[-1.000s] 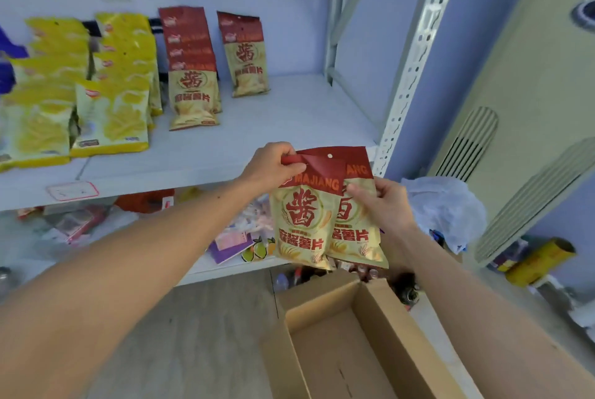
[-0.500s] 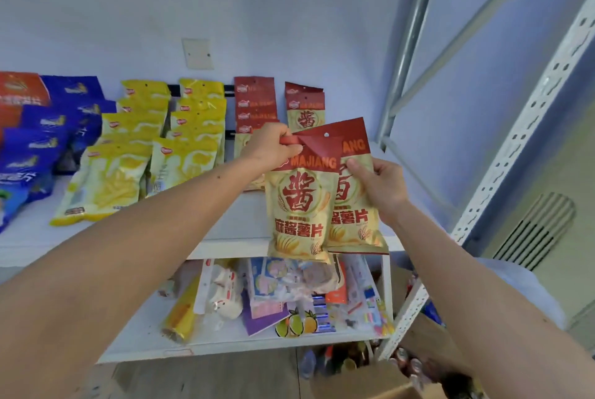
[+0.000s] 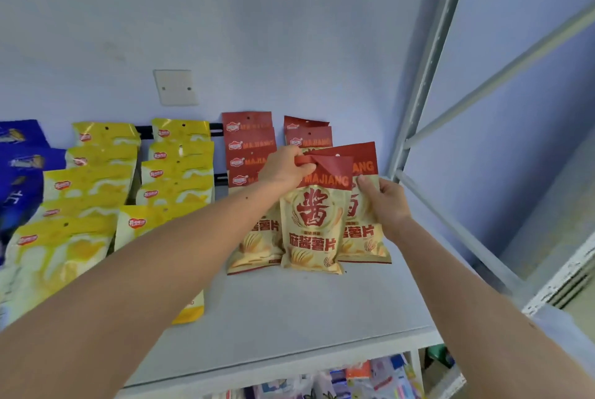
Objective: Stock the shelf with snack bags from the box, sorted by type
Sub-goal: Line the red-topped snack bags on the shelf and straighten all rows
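head view: left hand (image 3: 285, 166) pinches one red bag (image 3: 314, 221); right hand (image 3: 386, 202) grips another (two held).

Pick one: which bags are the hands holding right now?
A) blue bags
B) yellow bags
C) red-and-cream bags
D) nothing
C. The left hand pinches the red top of the front red-and-cream bag, and the right hand holds a second red-and-cream bag just behind it, over the shelf in front of the red stacks.
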Demonstrator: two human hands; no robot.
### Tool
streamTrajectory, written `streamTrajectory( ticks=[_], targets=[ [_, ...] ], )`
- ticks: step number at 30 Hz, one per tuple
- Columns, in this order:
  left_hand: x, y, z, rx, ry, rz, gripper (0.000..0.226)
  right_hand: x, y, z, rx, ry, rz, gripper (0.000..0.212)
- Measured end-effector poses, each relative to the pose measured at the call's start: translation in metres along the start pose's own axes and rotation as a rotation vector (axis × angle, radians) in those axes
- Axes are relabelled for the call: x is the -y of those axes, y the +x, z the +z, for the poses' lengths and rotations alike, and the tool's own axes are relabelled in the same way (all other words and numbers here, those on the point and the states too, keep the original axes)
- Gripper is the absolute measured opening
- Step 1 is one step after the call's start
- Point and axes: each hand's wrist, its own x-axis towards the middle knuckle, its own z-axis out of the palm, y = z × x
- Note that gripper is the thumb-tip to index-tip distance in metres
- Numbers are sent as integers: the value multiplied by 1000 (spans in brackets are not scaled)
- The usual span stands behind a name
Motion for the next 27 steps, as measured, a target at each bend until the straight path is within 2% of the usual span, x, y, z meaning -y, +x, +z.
streamTrajectory(
  ticks=[6, 10, 14, 20, 23, 27],
  targets=[
    [14, 49, 28, -38, -47, -93, 22, -7, 55, 10, 40, -1, 27, 44],
    [21, 79, 48, -86, -59, -142, 22, -18, 91, 17, 109, -31, 15, 28],
    [22, 100, 63, -153, -61, -168, 26, -30, 125, 19, 152, 58, 50, 29],
    [30, 89, 81, -231, 55, -125, 71, -50, 165, 29, 201, 91, 132, 34],
    [41, 72, 98, -177, 262, -12, 88, -56, 175, 36, 222, 71, 160, 33],
    [54, 51, 118, 43, 426, 21, 89, -69, 186, 47, 220, 18, 134, 31]
  ],
)
